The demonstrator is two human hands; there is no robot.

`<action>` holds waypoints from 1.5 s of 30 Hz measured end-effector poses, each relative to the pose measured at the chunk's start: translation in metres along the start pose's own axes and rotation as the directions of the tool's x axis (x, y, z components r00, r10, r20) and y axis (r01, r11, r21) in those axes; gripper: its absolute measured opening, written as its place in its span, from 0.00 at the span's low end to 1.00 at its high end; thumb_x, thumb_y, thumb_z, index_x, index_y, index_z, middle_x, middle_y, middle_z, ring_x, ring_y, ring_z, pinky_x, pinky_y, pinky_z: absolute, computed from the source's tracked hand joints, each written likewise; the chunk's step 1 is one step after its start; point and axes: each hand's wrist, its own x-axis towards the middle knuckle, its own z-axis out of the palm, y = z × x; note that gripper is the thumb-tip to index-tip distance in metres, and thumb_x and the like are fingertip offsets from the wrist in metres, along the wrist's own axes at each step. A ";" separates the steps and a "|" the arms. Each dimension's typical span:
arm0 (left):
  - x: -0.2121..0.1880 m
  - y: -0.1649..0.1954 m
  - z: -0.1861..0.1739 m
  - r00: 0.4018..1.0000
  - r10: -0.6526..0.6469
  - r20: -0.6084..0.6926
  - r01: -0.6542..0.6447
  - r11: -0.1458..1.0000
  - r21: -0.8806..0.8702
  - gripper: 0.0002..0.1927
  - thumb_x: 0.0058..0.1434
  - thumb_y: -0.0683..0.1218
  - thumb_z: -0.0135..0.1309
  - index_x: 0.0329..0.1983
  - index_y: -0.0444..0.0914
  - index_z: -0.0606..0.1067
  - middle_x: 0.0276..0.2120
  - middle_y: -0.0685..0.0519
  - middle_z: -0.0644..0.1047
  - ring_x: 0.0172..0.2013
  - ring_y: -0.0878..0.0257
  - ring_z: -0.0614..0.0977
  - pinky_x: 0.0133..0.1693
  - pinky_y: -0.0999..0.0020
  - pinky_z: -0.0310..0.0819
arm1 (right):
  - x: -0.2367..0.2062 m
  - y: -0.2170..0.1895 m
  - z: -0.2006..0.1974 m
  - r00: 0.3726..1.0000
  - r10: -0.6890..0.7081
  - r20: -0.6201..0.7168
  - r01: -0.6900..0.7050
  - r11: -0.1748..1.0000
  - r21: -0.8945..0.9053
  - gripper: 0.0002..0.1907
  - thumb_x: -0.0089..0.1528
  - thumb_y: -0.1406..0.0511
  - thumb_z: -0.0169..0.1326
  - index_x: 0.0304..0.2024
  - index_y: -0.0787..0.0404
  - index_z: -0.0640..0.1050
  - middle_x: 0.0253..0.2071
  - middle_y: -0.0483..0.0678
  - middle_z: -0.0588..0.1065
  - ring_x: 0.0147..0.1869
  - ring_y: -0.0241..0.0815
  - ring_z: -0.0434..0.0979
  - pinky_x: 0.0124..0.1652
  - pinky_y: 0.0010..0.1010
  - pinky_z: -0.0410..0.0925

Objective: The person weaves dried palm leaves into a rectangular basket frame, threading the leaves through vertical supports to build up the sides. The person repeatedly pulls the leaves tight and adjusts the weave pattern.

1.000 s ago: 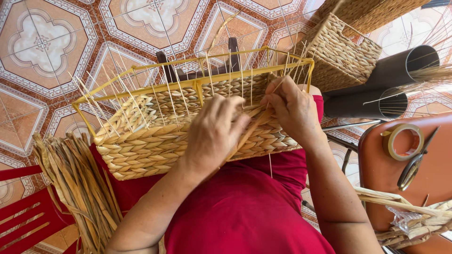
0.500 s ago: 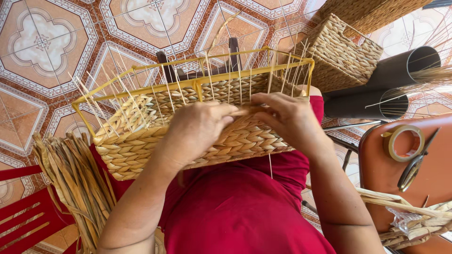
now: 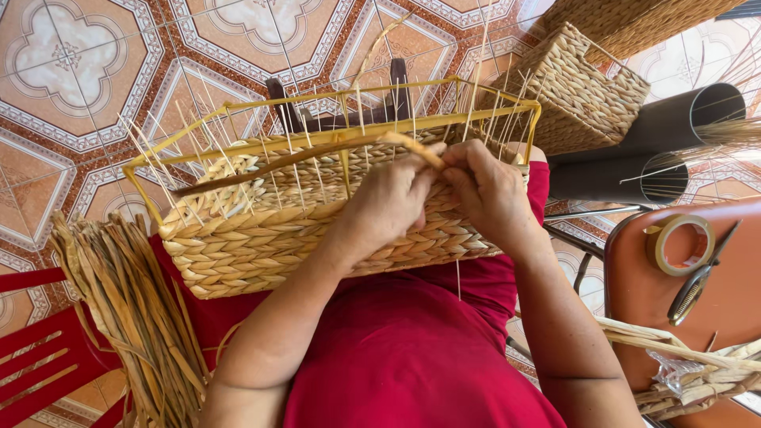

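now both hands closed on flat straw strand (image 3: 317, 154) over half-woven basket (image 3: 317, 230) resting on lap: left hand (image 3: 392, 202) pinching strand end, right hand (image 3: 491, 190) fingers curled against it at yellow wire frame (image 3: 357, 135).

I see a finished woven basket (image 3: 579, 87) by two dark tubes (image 3: 634, 150), and a tape roll (image 3: 680, 244) beside scissors (image 3: 697, 281) on an orange seat (image 3: 737, 261).

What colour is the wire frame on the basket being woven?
Yellow; the wire frame shows best, and only, in the head view.
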 end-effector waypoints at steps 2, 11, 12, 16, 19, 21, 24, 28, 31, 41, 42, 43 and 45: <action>0.006 -0.004 -0.001 0.959 0.197 -0.206 -0.211 0.976 -0.048 0.06 0.67 0.45 0.56 0.41 0.38 0.79 0.24 0.54 0.80 0.19 0.64 0.82 0.21 0.71 0.77 | 0.001 0.003 -0.003 0.993 0.108 0.037 -0.112 0.984 0.135 0.04 0.68 0.72 0.53 0.45 0.64 0.74 0.31 0.45 0.78 0.30 0.33 0.80 0.30 0.27 0.73; -0.031 0.009 0.003 0.749 0.568 -0.341 -0.584 0.809 0.064 0.06 0.67 0.40 0.61 0.46 0.38 0.78 0.41 0.51 0.81 0.41 0.61 0.85 0.45 0.70 0.84 | 0.006 -0.006 0.002 0.986 -0.156 0.062 0.163 0.976 -0.142 0.06 0.64 0.72 0.59 0.44 0.62 0.79 0.34 0.49 0.79 0.35 0.45 0.83 0.35 0.33 0.73; -0.033 0.008 0.001 0.728 0.571 -0.379 -0.530 0.819 0.217 0.10 0.63 0.40 0.61 0.47 0.35 0.78 0.40 0.48 0.80 0.41 0.59 0.84 0.44 0.69 0.84 | 0.007 -0.008 0.003 0.983 -0.158 0.095 0.174 0.966 -0.192 0.07 0.64 0.72 0.59 0.45 0.62 0.79 0.34 0.50 0.79 0.35 0.48 0.82 0.35 0.35 0.72; -0.041 -0.007 -0.017 0.805 0.482 -0.347 -0.212 0.779 0.590 0.15 0.55 0.43 0.65 0.45 0.34 0.78 0.36 0.47 0.77 0.37 0.57 0.79 0.38 0.67 0.81 | 0.006 -0.013 0.000 0.960 -0.267 0.086 0.265 0.964 0.032 0.07 0.63 0.71 0.56 0.44 0.62 0.75 0.42 0.52 0.79 0.40 0.47 0.81 0.37 0.33 0.73; -0.052 -0.019 -0.028 0.919 0.304 -0.250 -0.091 0.784 0.614 0.12 0.58 0.46 0.67 0.41 0.38 0.78 0.34 0.51 0.76 0.35 0.60 0.78 0.36 0.68 0.79 | 0.004 -0.013 0.004 0.983 0.180 0.030 -0.179 0.983 -0.037 0.04 0.65 0.68 0.59 0.42 0.61 0.77 0.28 0.49 0.78 0.28 0.46 0.78 0.32 0.35 0.70; -0.056 -0.022 -0.027 0.921 0.304 -0.244 -0.095 0.782 0.616 0.11 0.61 0.47 0.67 0.39 0.38 0.77 0.33 0.52 0.75 0.34 0.61 0.77 0.35 0.69 0.78 | 0.004 -0.012 0.009 0.999 0.046 -0.026 -0.047 0.998 -0.051 0.05 0.66 0.69 0.58 0.43 0.62 0.76 0.30 0.49 0.79 0.31 0.43 0.81 0.33 0.33 0.71; -0.057 -0.018 -0.009 0.874 0.403 -0.272 -0.161 0.768 0.621 0.15 0.59 0.50 0.67 0.39 0.36 0.77 0.33 0.51 0.75 0.34 0.60 0.76 0.34 0.69 0.78 | 0.005 -0.011 0.014 0.999 0.004 -0.043 -0.007 0.998 -0.066 0.05 0.65 0.69 0.58 0.42 0.62 0.75 0.31 0.48 0.79 0.32 0.41 0.82 0.33 0.32 0.71; -0.041 -0.009 0.026 0.863 0.437 -0.253 -0.141 0.690 0.710 0.16 0.53 0.43 0.64 0.42 0.33 0.75 0.33 0.49 0.76 0.34 0.60 0.78 0.33 0.69 0.80 | 0.005 -0.010 0.015 0.999 0.034 -0.041 -0.037 0.997 -0.070 0.05 0.65 0.69 0.59 0.42 0.62 0.76 0.31 0.48 0.79 0.32 0.41 0.81 0.34 0.32 0.71; -0.028 -0.010 0.036 0.869 0.427 -0.249 -0.145 0.701 0.698 0.11 0.58 0.36 0.59 0.43 0.32 0.74 0.33 0.47 0.76 0.33 0.60 0.79 0.30 0.69 0.79 | 0.004 -0.010 0.012 0.999 0.024 -0.041 -0.025 0.999 -0.029 0.05 0.65 0.70 0.59 0.42 0.63 0.76 0.33 0.49 0.79 0.33 0.38 0.80 0.35 0.30 0.71; -0.050 -0.011 -0.029 0.934 0.350 -0.070 -0.291 0.859 0.421 0.08 0.64 0.45 0.59 0.39 0.35 0.79 0.28 0.50 0.81 0.22 0.64 0.79 0.23 0.72 0.74 | 0.001 -0.023 -0.011 0.992 0.086 -0.091 -0.087 0.996 -0.003 0.03 0.68 0.70 0.58 0.43 0.62 0.82 0.38 0.46 0.84 0.33 0.32 0.82 0.32 0.26 0.73; -0.055 -0.013 -0.041 0.958 0.286 -0.030 -0.252 0.886 0.389 0.08 0.65 0.46 0.58 0.40 0.37 0.80 0.26 0.52 0.80 0.21 0.65 0.78 0.22 0.73 0.74 | -0.003 -0.027 -0.010 0.998 0.003 -0.065 -0.002 1.000 0.019 0.05 0.68 0.70 0.58 0.45 0.62 0.82 0.41 0.46 0.83 0.34 0.31 0.82 0.33 0.25 0.74; -0.060 -0.016 -0.054 0.975 0.221 0.013 -0.211 0.909 0.359 0.07 0.66 0.47 0.58 0.40 0.39 0.81 0.25 0.54 0.80 0.20 0.67 0.77 0.22 0.75 0.74 | -0.005 -0.030 -0.008 0.996 -0.081 -0.040 0.083 0.996 0.044 0.07 0.67 0.71 0.58 0.47 0.62 0.82 0.43 0.46 0.83 0.35 0.30 0.83 0.33 0.24 0.75; -0.067 -0.016 -0.081 0.982 0.187 0.011 -0.176 0.900 0.398 0.07 0.66 0.49 0.58 0.39 0.43 0.82 0.22 0.57 0.78 0.19 0.68 0.76 0.21 0.76 0.72 | -0.005 -0.034 -0.001 0.970 -0.242 0.018 0.243 0.969 -0.049 0.13 0.63 0.69 0.61 0.51 0.64 0.81 0.45 0.49 0.81 0.41 0.37 0.82 0.38 0.27 0.75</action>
